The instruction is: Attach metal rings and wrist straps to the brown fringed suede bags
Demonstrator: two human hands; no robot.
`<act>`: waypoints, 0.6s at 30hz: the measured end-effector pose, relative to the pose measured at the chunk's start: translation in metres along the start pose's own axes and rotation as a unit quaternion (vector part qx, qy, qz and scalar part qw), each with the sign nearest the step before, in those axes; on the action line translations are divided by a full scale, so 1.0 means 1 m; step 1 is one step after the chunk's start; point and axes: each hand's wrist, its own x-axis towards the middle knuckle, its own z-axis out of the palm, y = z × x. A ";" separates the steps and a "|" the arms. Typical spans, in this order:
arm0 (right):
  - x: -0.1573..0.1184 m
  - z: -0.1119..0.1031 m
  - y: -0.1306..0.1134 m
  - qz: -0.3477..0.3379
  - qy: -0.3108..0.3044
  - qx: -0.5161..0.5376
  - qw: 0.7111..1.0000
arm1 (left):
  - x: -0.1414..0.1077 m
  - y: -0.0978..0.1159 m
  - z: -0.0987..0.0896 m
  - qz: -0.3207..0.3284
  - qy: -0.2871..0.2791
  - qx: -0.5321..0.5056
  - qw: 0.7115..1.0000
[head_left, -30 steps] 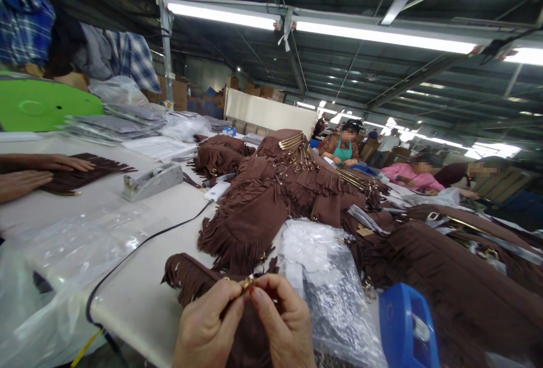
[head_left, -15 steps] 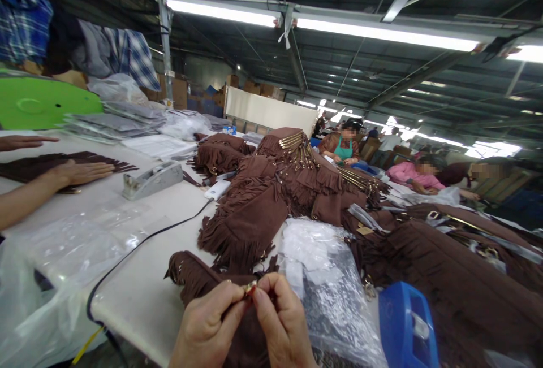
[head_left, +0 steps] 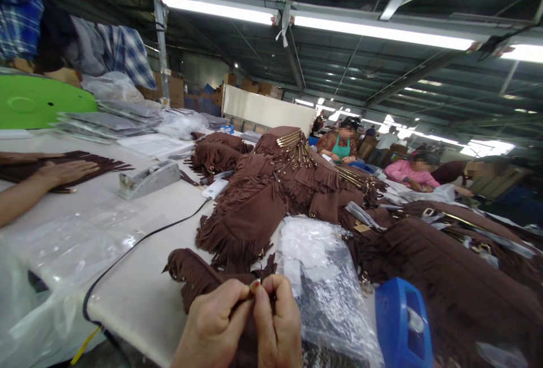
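My left hand (head_left: pixel 214 320) and my right hand (head_left: pixel 278 317) meet at the bottom centre, thumbs and forefingers pinched together. Between the fingertips they hold a small gold-coloured metal fitting (head_left: pixel 255 285) with a spot of red on it. Its exact kind is too small and covered to make out. Beneath and behind the hands lies a dark brown fringed bag (head_left: pixel 197 275), partly hidden by them. Close to my right hand, a clear plastic bag (head_left: pixel 335 300) rests on the table.
Brown fringed bags (head_left: pixel 254 210) with gold zips pile up ahead. A blue tape dispenser (head_left: pixel 401 323) stands at right, a grey one (head_left: pixel 150 180) at left. A black cable (head_left: pixel 139 243) runs to a white device (head_left: pixel 215 189). At left, a co-worker's hand (head_left: pixel 68 171) presses a fringed piece.
My hands still pinch the fitting, which has turned slightly, and my right fingers have drawn in closer. The co-worker's hands at left have shifted leftward in view.
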 end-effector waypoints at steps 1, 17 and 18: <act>0.002 -0.002 0.001 -0.018 -0.001 -0.009 1.000 | 0.001 0.003 -0.001 -0.020 -0.026 -0.029 0.999; -0.004 -0.004 0.017 -0.145 0.031 -0.112 0.982 | -0.001 0.004 0.005 -0.109 0.024 -0.089 0.990; -0.005 -0.003 0.016 -0.123 0.031 -0.099 0.987 | 0.000 0.004 0.007 -0.100 0.032 -0.079 0.991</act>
